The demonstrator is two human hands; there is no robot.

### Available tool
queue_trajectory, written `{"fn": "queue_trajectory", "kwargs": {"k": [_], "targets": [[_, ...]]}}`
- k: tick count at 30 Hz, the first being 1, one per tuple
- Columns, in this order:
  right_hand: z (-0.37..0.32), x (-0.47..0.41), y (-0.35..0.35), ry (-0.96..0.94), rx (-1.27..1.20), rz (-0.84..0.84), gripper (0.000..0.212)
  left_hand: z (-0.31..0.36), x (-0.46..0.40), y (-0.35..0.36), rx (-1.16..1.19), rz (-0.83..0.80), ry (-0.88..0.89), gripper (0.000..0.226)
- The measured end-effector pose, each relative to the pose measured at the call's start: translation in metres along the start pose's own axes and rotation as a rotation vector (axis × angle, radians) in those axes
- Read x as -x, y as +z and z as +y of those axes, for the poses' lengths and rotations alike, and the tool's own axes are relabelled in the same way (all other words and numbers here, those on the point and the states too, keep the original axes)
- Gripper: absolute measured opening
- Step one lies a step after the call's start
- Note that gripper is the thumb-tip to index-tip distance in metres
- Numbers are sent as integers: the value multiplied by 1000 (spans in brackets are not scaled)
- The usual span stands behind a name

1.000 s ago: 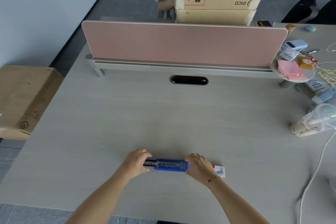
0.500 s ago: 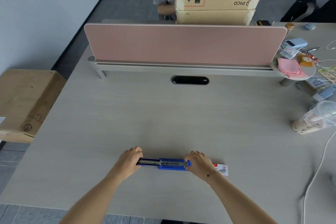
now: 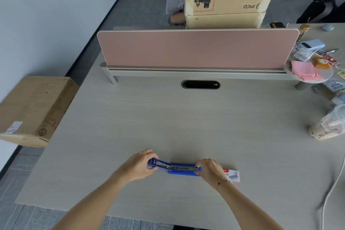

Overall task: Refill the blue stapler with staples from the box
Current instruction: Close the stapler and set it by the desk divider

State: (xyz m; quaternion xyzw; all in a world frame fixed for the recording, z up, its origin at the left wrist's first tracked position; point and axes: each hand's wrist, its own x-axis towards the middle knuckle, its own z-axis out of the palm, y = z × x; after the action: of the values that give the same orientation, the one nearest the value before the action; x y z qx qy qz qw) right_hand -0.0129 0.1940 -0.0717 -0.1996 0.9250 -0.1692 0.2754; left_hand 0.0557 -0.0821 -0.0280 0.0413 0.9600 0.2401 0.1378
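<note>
The desk (image 3: 186, 117) in front of me is wide and pale, bare around my work, and everything I need sits near its front edge. The blue stapler (image 3: 175, 168) lies there swung open flat, its top arm stretched out to my left and its base to my right, the metal staple channel facing up between my hands. I judge it rigid and fairly light, hard plastic over a steel rail, hinged in the middle, so it wants a hold at both ends or it will fold shut. My left hand (image 3: 139, 166) is closed around the end of the top arm, fingers curled over it. My right hand (image 3: 210, 171) is clamped on the base end, pinning it to the desk. Just beside that wrist, partly hidden by it, lies the small staple box (image 3: 233, 175), red and white card, light and easily crushed. I would take it by its long sides. The staple strips inside should be brittle and snap if bent.
</note>
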Motion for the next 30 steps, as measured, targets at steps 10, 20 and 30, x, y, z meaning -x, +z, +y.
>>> {"fn": "queue_trajectory", "kwargs": {"k": [10,20,30], "targets": [[5,6,2,22,-64,5,27,41,-16,10,75,41,79,18],[10,11,-3,11,-112,-40,28,69,-41,36,49,-23,69,15],[14,15,-7,-40,-136,-87,24,83,-57,56,-46,-104,50,21]]}}
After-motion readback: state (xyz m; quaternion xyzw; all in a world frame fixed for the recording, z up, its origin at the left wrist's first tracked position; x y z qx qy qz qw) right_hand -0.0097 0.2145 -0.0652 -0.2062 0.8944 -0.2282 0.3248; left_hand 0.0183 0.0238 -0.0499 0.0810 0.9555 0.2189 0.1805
